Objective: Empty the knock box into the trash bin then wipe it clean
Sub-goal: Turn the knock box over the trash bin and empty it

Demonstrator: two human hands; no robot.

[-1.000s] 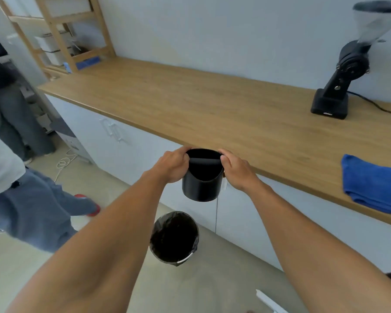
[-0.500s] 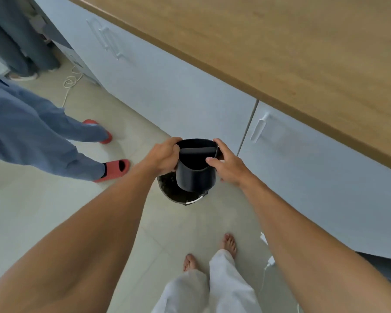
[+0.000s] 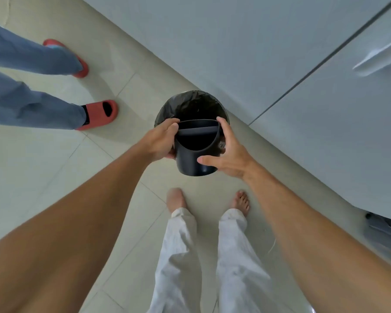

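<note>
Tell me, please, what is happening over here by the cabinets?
A person is holding a black knock box in both hands over a trash bin lined with a black bag, which stands on the tiled floor by the white cabinets. The left hand grips the rim; the right hand holds the side. The box is only tilted, mouth towards the camera, not yet tipped out. Another person in red slippers stands nearby.

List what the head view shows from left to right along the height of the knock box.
Red slipper → left hand → knock box → right hand → white cabinet door.
</note>
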